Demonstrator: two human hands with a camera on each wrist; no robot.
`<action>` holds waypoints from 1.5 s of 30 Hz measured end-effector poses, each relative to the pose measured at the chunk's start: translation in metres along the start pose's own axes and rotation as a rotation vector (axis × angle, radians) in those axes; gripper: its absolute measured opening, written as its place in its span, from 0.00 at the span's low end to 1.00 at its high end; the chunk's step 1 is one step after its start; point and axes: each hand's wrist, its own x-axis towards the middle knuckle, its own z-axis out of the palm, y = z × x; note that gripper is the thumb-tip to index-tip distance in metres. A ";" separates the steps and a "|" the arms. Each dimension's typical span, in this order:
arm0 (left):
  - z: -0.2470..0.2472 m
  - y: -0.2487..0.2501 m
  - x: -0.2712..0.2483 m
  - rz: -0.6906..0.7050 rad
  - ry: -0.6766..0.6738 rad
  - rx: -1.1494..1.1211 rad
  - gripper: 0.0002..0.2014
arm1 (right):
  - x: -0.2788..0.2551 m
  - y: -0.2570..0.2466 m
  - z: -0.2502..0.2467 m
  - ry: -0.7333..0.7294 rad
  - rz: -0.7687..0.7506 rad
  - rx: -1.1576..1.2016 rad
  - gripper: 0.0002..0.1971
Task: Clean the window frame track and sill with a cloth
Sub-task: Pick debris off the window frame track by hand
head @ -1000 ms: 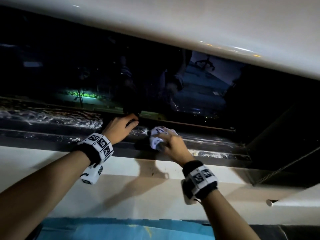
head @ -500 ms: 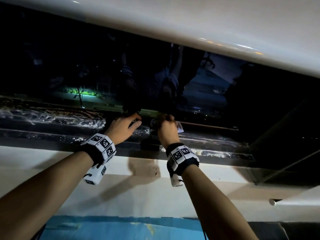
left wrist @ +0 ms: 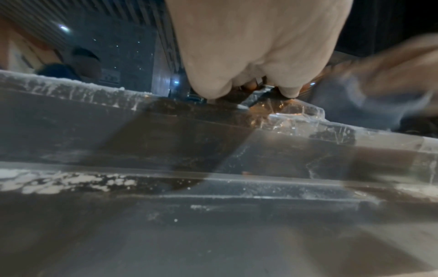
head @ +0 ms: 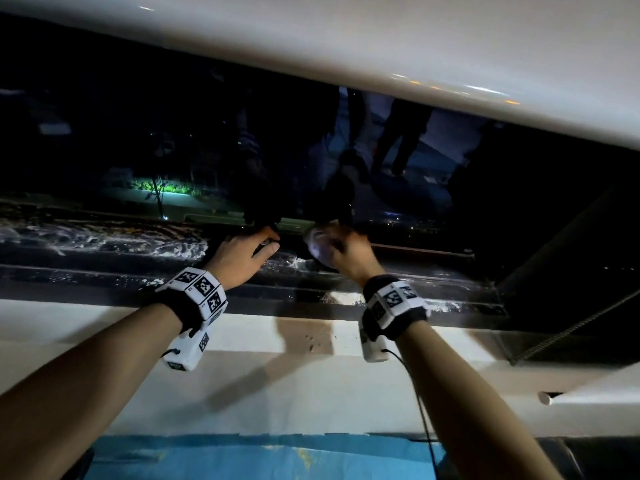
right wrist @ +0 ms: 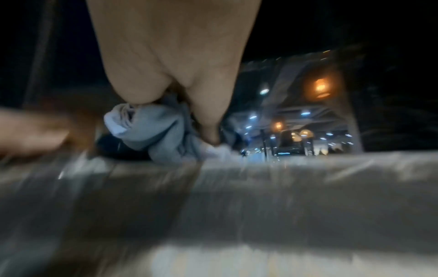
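From the head view, my left hand (head: pixel 242 258) rests curled on the dusty window track (head: pixel 104 244) at mid-frame; my right hand (head: pixel 349 252) just beside it grips the bunched cloth (head: pixel 317 242).

Left wrist view: fingers (left wrist: pixel 213 90) bent onto the track's ridge; whether they grip it I cannot tell.

Right wrist view: blurred, cloth (right wrist: pixel 154 131) centre-frame.

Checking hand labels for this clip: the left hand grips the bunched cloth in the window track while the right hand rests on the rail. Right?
No, swapped. The right wrist view shows the right hand gripping the cloth; the left hand rests on the rail.
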 end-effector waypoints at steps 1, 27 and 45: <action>0.000 0.000 0.000 0.003 0.004 0.004 0.14 | 0.000 -0.001 0.014 -0.052 0.011 -0.090 0.19; 0.002 0.007 -0.002 -0.031 0.043 0.018 0.14 | -0.041 0.044 0.023 0.024 -0.056 -0.418 0.28; 0.010 0.026 -0.002 -0.182 0.084 0.100 0.13 | -0.073 0.148 -0.092 0.208 0.654 -0.420 0.23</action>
